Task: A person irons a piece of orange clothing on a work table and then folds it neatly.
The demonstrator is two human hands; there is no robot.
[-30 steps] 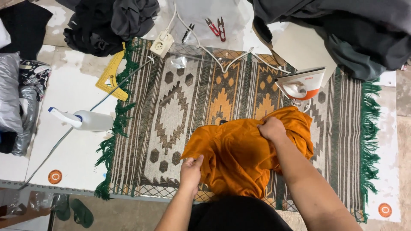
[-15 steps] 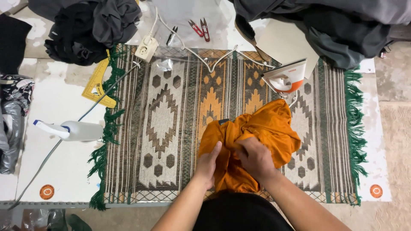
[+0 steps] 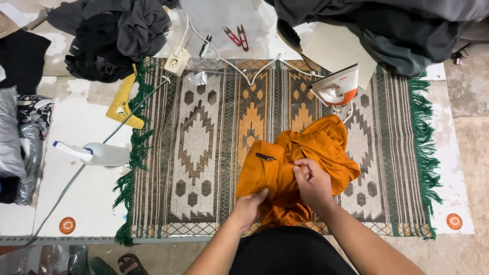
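A crumpled orange garment [image 3: 310, 147] lies on a patterned woven rug [image 3: 204, 142] with green fringe, near the table's front edge. My left hand [image 3: 249, 206] pinches the garment's lower left edge. My right hand [image 3: 311, 181] grips a fold in the middle of the cloth, fingers closed on it. A small dark tag shows on the garment's left flap. A white and orange iron [image 3: 336, 87] stands on its heel just beyond the garment.
A white spray bottle [image 3: 94, 153] and a yellow ruler [image 3: 122, 104] lie left of the rug. A power strip [image 3: 176, 60], red snips [image 3: 236, 36] and cords sit at the back. Dark clothes piles [image 3: 112, 35] fill the back corners.
The garment has been bunched and shifted; my right hand came from its far edge to its middle, and my left hand moved to its lower left edge. The camera view tilted.
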